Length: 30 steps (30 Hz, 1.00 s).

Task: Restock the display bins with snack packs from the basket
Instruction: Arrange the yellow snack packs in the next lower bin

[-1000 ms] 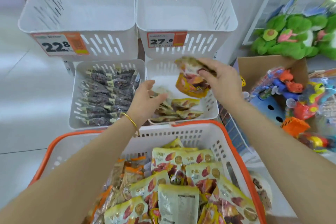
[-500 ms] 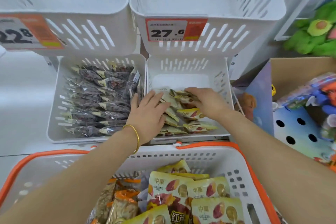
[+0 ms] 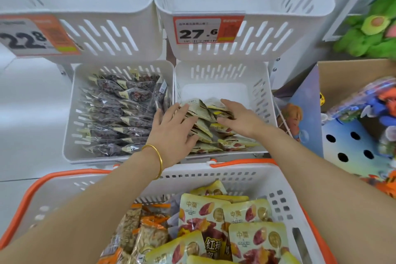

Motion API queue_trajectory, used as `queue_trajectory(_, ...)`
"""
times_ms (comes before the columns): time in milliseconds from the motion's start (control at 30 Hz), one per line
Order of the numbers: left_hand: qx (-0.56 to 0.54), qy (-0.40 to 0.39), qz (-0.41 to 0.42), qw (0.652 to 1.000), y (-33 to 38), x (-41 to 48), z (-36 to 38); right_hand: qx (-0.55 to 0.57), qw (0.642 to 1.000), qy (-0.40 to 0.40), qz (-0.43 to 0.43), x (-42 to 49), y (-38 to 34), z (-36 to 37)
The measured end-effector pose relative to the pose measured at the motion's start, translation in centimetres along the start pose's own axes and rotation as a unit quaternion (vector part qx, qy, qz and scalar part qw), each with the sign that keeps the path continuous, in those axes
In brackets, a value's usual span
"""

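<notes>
At mid-frame, the left hand (image 3: 173, 133), fingers spread, and the right hand (image 3: 237, 120), fingers straight, are pressing flat on the yellow snack packs (image 3: 234, 143) lying between them in the lower-right bin (image 3: 264, 92).

White slotted bins (image 3: 222, 75), an orange-rimmed white basket (image 3: 246, 176), yellow snack packs (image 3: 255, 240), orange price tags (image 3: 209, 30).

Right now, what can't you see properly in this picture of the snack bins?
From the head view:
- The yellow snack packs in the lower right bin: the left hand and right hand cover several, so they cannot be counted.
- The left price tag: cut off by the left edge.
- Small print on the 27.6 tag: too small to read.
- What lies in the basket: partly hidden by both arms and the bottom edge.
</notes>
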<state>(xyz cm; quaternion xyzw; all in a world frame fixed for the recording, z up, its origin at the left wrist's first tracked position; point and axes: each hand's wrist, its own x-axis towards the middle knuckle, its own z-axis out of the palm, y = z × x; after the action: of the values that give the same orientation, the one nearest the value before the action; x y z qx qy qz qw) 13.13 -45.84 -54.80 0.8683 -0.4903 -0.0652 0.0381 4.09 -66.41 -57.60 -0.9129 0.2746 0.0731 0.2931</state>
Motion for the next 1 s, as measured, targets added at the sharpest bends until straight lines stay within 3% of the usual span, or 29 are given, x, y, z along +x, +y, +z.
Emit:
queue_trajectory(167,-0.102,0.100,0.039,0.989,0.5,-5.3,-2.1,0.012,0.996,0.075,-0.039,-5.9,-1.8,-1.7)
queue_trajectory(300,-0.115,0.109,0.056,0.986,1.6,-11.9,-2.1,0.039,0.984,0.151,-0.091,-13.4,-5.2,-0.5)
queue_trajectory(533,-0.137,0.105,0.020,0.985,3.7,-19.2,-3.3,0.056,0.993,0.077,-0.067,-21.0,-8.1,5.1)
queue_trajectory(767,-0.156,0.149,-0.004,0.976,5.3,-24.8,-2.9,-0.093,0.990,-0.110,-0.003,-24.8,-8.3,10.2)
queue_trajectory(1000,-0.141,0.113,-0.041,0.983,4.7,-27.1,-1.0,-0.179,0.977,-0.118,0.012,-24.7,-8.8,11.6)
